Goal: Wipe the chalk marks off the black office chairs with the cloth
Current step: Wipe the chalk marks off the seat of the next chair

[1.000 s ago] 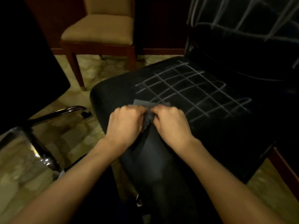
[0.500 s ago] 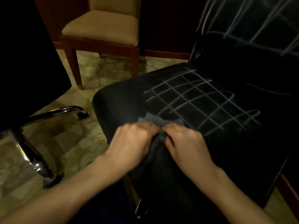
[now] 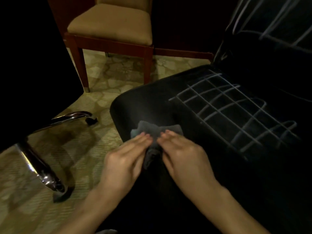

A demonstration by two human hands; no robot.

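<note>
Left hand (image 3: 125,159) and right hand (image 3: 184,157), fingers extended, press bunched grey cloth (image 3: 157,132) on black chair seat (image 3: 152,105). Chalk grid (image 3: 233,112) beyond right hand. Tan chair (image 3: 111,22) behind.

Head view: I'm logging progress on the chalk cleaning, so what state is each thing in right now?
cloth: bunched on the seat front, short of the grid.
left hand: fingers straight, on the cloth.
right hand: fingers straight, on the cloth.
seat chalk grid: unwiped.
backrest chalk lines: unwiped.
tan chair: upright, nobody on it.
</note>
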